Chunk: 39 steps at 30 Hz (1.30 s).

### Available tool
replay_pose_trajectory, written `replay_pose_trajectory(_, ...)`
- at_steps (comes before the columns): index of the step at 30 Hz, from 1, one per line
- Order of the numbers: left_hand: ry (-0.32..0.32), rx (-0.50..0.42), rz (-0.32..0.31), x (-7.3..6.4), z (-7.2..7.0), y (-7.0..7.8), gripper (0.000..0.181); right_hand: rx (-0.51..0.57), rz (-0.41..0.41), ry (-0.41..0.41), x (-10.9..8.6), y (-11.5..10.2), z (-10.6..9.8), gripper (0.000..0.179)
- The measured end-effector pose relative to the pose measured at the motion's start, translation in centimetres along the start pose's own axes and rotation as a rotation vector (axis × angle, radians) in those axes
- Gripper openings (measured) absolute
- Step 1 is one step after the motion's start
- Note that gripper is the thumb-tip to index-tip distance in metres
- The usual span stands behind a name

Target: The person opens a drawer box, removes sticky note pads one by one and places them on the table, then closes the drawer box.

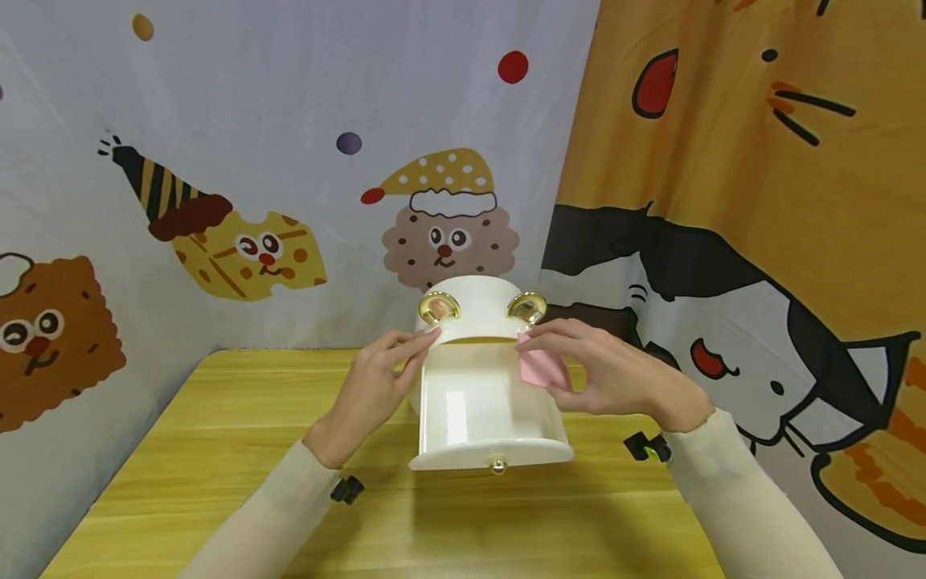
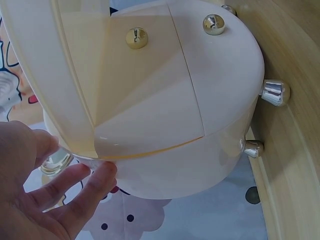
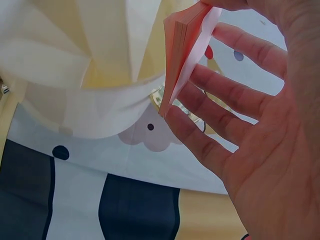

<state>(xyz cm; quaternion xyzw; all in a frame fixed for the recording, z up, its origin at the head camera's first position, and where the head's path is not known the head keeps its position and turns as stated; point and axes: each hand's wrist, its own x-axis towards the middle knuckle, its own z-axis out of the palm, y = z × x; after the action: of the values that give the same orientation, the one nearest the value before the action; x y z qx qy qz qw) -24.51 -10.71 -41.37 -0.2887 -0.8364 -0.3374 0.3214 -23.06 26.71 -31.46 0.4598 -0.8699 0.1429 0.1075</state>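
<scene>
A white rounded storage box (image 1: 481, 293) with gold ring-shaped ears stands on the table. Its glossy white section (image 1: 463, 394) reaches toward me, ending in a curved front edge with a gold knob (image 1: 497, 466). My right hand (image 1: 615, 370) pinches a pink pad of sticky notes (image 1: 542, 366) over the right side of this section. In the right wrist view the pad's layered sheets (image 3: 187, 40) show, held near its upper end. My left hand (image 1: 372, 390) touches the box's left rim with its fingertips (image 2: 107, 172), fingers extended and apart.
The wooden table (image 1: 239, 450) runs beneath the box. Patterned cloth (image 1: 282, 96) hangs behind and along the right. In the left wrist view, a second knob (image 2: 213, 24) and shiny feet (image 2: 275, 93) are visible on the box.
</scene>
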Motion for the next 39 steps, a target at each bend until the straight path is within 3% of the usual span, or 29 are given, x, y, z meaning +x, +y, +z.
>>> replay_pose_trajectory(19,0.005,0.009,0.01,0.0,0.1,0.1,0.04,0.026,0.053,0.04,-1.9,1.6,0.6,0.067)
replay_pose_trajectory(27,-0.018,0.005,-0.012,-0.1,0.0,0.2,0.041,0.015,0.028,0.08,-2.8,2.6,1.0,0.068)
replay_pose_trajectory(39,-0.021,-0.003,-0.022,-0.1,-0.1,0.2,0.042,0.004,0.118,0.066,-4.0,3.5,1.3,0.071)
